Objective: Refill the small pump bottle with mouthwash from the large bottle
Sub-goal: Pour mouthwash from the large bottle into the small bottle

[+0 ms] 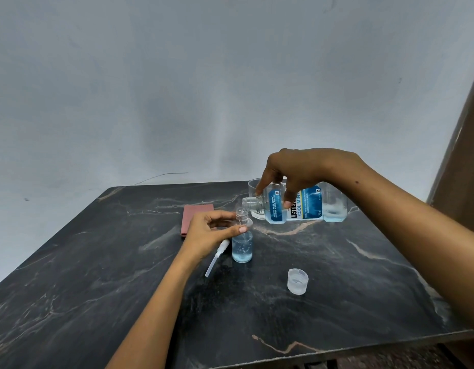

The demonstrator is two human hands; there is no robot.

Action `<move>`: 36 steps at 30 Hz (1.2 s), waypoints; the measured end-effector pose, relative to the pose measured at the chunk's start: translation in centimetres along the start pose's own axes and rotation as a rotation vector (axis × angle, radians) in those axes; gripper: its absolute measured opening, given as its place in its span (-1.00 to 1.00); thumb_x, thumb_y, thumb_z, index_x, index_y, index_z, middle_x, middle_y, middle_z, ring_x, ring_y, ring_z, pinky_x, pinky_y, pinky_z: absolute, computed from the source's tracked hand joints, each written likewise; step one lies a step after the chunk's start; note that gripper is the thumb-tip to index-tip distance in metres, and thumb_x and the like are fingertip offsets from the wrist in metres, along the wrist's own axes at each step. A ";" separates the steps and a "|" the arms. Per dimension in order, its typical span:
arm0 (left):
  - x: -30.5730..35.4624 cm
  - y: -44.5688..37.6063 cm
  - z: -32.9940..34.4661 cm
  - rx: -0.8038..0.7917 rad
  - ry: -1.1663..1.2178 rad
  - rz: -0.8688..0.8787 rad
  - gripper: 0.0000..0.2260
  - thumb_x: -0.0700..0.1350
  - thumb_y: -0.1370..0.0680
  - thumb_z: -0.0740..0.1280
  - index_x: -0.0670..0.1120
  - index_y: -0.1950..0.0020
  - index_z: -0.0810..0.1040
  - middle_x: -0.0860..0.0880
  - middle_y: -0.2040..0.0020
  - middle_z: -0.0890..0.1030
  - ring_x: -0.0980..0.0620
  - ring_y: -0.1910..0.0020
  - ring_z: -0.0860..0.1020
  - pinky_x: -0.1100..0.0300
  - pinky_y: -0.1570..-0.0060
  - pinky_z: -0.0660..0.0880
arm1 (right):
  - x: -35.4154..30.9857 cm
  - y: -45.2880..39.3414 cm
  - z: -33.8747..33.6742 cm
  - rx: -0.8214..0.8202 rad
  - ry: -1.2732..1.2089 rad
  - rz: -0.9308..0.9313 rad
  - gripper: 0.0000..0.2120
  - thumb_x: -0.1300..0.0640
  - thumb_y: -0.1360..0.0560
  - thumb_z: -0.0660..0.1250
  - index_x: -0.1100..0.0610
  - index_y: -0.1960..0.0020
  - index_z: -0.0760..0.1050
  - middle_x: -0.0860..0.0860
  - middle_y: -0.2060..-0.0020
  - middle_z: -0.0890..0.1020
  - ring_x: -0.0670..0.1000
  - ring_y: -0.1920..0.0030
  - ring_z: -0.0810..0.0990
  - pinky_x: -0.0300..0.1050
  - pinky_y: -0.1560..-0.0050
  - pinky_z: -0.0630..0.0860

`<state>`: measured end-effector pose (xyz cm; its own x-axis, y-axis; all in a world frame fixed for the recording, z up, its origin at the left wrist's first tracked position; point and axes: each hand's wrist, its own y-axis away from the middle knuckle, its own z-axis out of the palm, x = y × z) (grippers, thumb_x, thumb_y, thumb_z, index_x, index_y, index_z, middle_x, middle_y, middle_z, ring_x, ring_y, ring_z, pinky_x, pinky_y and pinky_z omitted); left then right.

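Observation:
My right hand (299, 169) grips the large mouthwash bottle (305, 203) from above and holds it tipped on its side, open mouth pointing left over the small bottle's neck. The small clear bottle (242, 246) stands upright on the table, partly filled with blue liquid that is bubbling. My left hand (211, 230) pinches the small bottle near its neck between thumb and fingers. The white pump head with its dip tube (217, 257) lies on the table just left of the small bottle, partly under my left hand. The large bottle's clear cap (297, 281) rests on the table at front right.
A clear glass (253, 187) stands behind the large bottle. A folded reddish cloth (194, 217) lies at the back, left of my left hand. The dark marble table (97, 275) ends at a front edge near the bottom right. A grey wall rises behind.

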<state>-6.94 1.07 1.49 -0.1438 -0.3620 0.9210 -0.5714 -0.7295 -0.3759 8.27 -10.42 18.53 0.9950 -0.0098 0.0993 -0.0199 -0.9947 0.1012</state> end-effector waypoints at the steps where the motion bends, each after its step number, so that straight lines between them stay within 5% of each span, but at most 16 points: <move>1: 0.0 0.0 0.0 0.000 0.003 0.000 -0.71 -0.02 -0.17 0.57 0.07 0.15 0.67 0.11 0.20 0.72 0.20 0.18 0.67 0.38 0.20 0.55 | 0.0 0.0 0.0 0.000 0.003 -0.002 -0.42 0.23 -0.31 0.54 -0.09 -0.27 0.52 0.04 -0.18 0.61 0.03 -0.15 0.57 0.00 -0.07 0.59; 15: -0.4 -0.2 -0.1 -0.011 -0.018 0.006 -0.63 -0.02 -0.20 0.57 -0.05 0.03 0.69 -0.04 0.09 0.72 0.04 0.06 0.68 0.21 0.03 0.61 | -0.3 -0.1 -0.2 -0.007 0.018 0.005 -0.42 0.24 -0.31 0.55 -0.09 -0.27 0.52 0.05 -0.18 0.61 0.05 -0.16 0.57 0.03 -0.10 0.57; 22: -0.2 -0.1 -0.1 -0.014 0.009 0.018 -0.69 -0.02 -0.19 0.57 0.02 0.10 0.68 0.04 0.15 0.73 0.11 0.12 0.68 0.35 0.13 0.56 | -0.4 0.0 -0.2 0.003 0.021 0.006 -0.43 0.25 -0.31 0.55 -0.10 -0.25 0.54 0.05 -0.15 0.63 0.04 -0.12 0.58 0.05 -0.09 0.58; 36: -0.3 0.0 0.0 -0.025 0.026 0.034 -0.74 -0.01 -0.20 0.57 0.06 0.14 0.70 0.01 0.13 0.73 0.07 0.10 0.69 0.31 0.13 0.58 | -0.5 0.0 -0.2 0.007 0.026 0.011 -0.43 0.26 -0.32 0.53 -0.10 -0.26 0.53 0.04 -0.19 0.60 0.03 -0.14 0.56 0.06 -0.12 0.58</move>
<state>-6.93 1.19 1.27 -0.1840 -0.3710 0.9102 -0.5858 -0.7022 -0.4047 7.77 -10.40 18.69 0.9919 -0.0187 0.1257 -0.0306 -0.9952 0.0934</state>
